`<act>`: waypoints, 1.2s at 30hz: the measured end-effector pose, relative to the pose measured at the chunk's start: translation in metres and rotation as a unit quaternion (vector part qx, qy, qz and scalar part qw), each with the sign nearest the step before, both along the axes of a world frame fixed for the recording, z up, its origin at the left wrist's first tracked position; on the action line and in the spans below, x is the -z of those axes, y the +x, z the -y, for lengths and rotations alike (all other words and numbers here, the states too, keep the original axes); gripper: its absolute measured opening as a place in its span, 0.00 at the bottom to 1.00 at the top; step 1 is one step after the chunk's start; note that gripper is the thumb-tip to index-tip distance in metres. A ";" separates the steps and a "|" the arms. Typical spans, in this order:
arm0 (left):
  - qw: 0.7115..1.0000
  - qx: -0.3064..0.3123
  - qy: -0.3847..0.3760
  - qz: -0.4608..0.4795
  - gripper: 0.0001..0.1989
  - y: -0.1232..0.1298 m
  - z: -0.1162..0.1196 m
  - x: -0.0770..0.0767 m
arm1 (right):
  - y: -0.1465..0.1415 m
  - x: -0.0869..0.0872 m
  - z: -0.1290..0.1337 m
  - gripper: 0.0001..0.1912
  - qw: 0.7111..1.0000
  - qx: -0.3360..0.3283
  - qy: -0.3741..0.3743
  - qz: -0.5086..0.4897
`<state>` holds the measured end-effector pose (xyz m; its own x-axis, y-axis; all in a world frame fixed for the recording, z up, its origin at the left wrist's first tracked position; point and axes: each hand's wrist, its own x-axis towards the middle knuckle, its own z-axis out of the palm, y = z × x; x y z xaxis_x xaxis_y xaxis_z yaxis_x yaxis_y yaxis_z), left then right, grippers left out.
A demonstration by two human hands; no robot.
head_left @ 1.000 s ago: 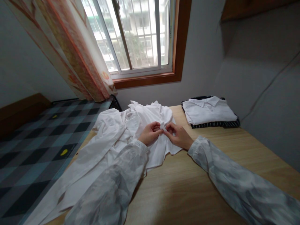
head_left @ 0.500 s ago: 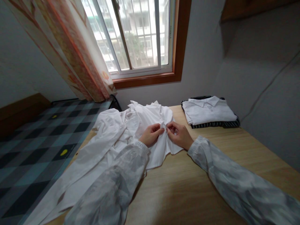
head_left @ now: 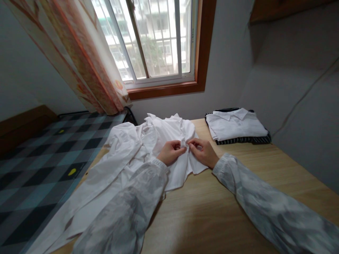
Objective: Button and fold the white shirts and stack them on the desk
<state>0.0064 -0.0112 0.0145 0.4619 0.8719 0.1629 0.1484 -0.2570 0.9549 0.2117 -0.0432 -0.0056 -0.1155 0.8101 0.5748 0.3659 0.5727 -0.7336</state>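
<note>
"Shirt [head_left: 175, 176] first: where do we have it?"

"Near the middle of the bench [head_left: 201, 218], rumpled and white, with its lower edge spread toward us."

"And our left hand [head_left: 169, 153]?"

"Thumb and curled fingers clamped on a gathered strip of the shirt."

"Our right hand [head_left: 203, 151]?"

"Just beside it, thumb and forefinger pinched on the same strip. We cannot tell whether the two hands touch, nor see what lies between the fingertips."

"What have we got to the left of that?"

"More white cloth [head_left: 116, 152], with a long part running down past our left sleeve [head_left: 120, 208]. We cannot tell whether it belongs to the same shirt."

"And to the right?"

"A folded white top [head_left: 235, 127], collar up, lying on dark striped cloth [head_left: 261, 140] at the far side of the bench, near the wall [head_left: 227, 88]."

"Beyond the bench?"

"A checked bed [head_left: 55, 165] on our left, a curtain [head_left: 97, 70] hanging at its far end, and a barred window [head_left: 161, 42] ahead of us."
</note>
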 end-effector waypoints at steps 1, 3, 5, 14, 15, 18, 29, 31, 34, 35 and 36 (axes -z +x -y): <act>1.000 -0.002 0.000 0.002 0.20 0.000 0.000 0.000 | 0.000 0.000 0.000 0.07 1.000 -0.006 -0.005 -0.005; 1.000 -0.008 -0.002 0.007 0.20 0.000 -0.001 0.002 | -0.002 0.001 -0.001 0.06 1.000 -0.017 -0.012 -0.013; 1.000 -0.016 -0.009 0.013 0.20 -0.001 -0.002 0.004 | -0.003 0.000 0.000 0.06 1.000 -0.018 -0.010 -0.020; 0.997 -0.037 -0.044 0.046 0.17 0.002 -0.002 0.006 | -0.002 -0.002 0.004 0.04 0.999 0.030 0.034 0.017; 0.997 -0.038 -0.046 0.046 0.17 0.002 -0.002 0.005 | -0.002 -0.001 0.004 0.05 0.999 0.026 0.035 0.016; 0.997 -0.034 -0.053 0.048 0.17 0.002 -0.002 0.004 | -0.002 0.000 0.003 0.06 0.999 0.013 0.032 0.006; 0.995 -0.020 -0.066 0.067 0.16 0.001 -0.001 0.003 | -0.003 0.000 0.000 0.07 1.000 -0.006 -0.007 -0.020; 0.994 -0.011 -0.067 0.080 0.16 0.002 -0.001 0.002 | -0.003 0.000 0.000 0.06 1.000 0.001 -0.008 -0.012; 0.996 -0.006 -0.048 0.079 0.18 0.002 0.000 0.000 | -0.002 0.001 0.000 0.05 1.000 0.010 -0.004 -0.004; 0.997 -0.010 -0.036 0.068 0.20 0.002 0.000 -0.001 | -0.002 0.001 0.000 0.05 1.000 0.012 -0.001 0.000; 0.998 -0.018 -0.024 0.053 0.23 0.002 0.000 -0.001 | -0.002 0.001 0.000 0.05 1.000 0.013 0.002 0.004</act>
